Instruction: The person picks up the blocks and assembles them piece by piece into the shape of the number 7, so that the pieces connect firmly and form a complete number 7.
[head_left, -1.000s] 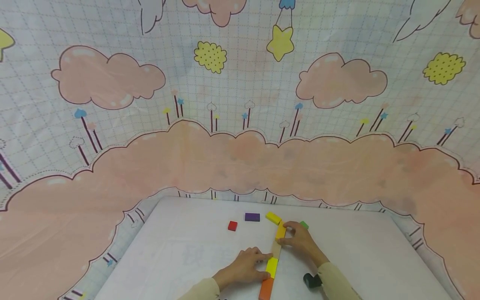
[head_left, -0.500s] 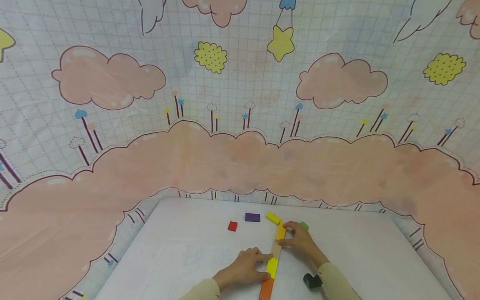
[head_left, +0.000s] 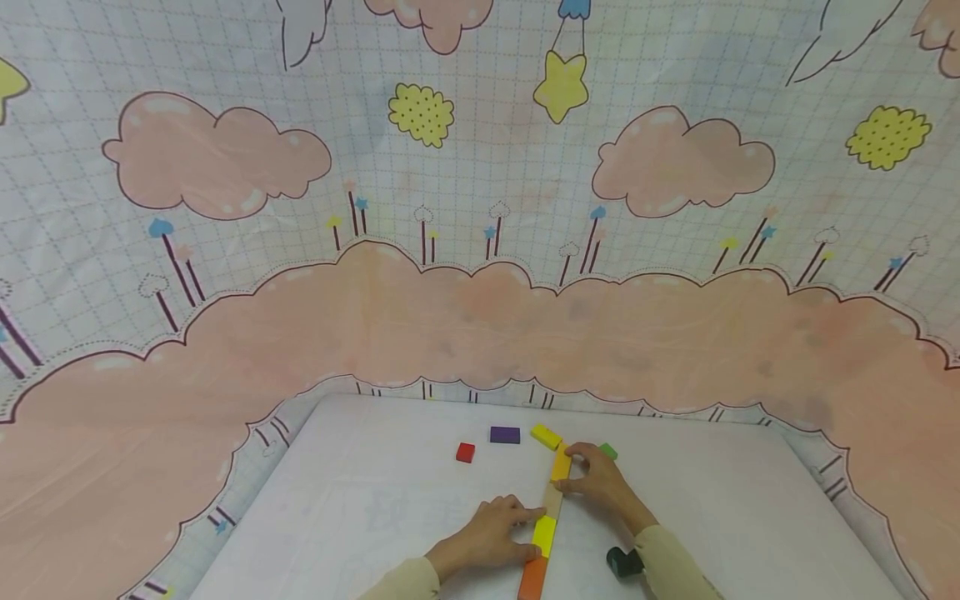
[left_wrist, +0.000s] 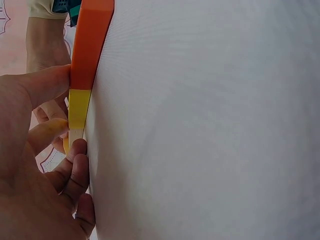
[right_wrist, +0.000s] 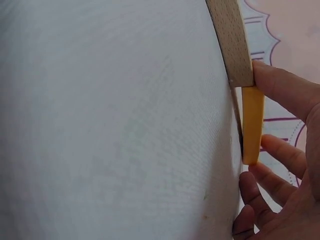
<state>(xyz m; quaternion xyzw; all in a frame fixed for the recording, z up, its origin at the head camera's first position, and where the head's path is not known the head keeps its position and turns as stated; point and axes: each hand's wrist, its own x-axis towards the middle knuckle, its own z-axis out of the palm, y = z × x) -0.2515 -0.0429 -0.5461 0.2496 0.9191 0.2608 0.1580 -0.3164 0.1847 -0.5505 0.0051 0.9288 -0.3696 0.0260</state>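
Wooden blocks lie end to end in a line on the white tabletop. Nearest is an orange block (head_left: 532, 577), followed by a bright yellow block (head_left: 545, 535), a bare wood block (head_left: 552, 499) and a golden yellow block (head_left: 562, 463). My left hand (head_left: 486, 533) holds the bright yellow block, thumb by its orange end and index finger by its bare wood end. With my right hand (head_left: 603, 482) I grip the golden yellow block (right_wrist: 253, 125) lengthwise; the thumb sits at the joint with the bare wood block (right_wrist: 231, 42).
Past the line's far end lies an angled yellow block (head_left: 547, 436). A purple block (head_left: 505, 435) and a red block (head_left: 465, 452) lie left of it. A green block (head_left: 608, 451) shows behind my right hand. A dark green object (head_left: 622, 562) is partly behind the right sleeve.
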